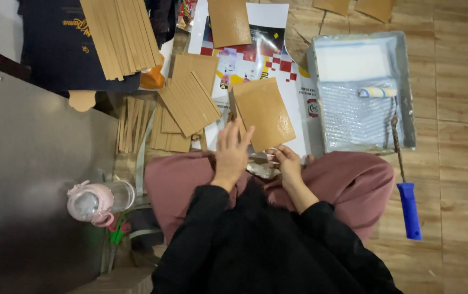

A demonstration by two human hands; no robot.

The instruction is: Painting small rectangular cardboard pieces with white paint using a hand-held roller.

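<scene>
I sit cross-legged on the floor in pink trousers (353,182) and black sleeves. My left hand (231,153) lies flat, fingers spread, by the lower left corner of a glossy brown card sheet (264,111). My right hand (287,162) pinches the lower edge of that sheet. The sheet rests on a printed poster (256,60) spread on the floor. A crumpled pale rag (263,171) sits between my hands on my lap.
A grey paint tray (405,81) with white liquid holds a small roller (376,92) with a blue handle (410,209). Several stacks of brown card strips (188,100) lie left. A pink-lidded bottle (95,201) stands by a grey metal surface (32,163). Another brown sheet (228,22) lies farther away.
</scene>
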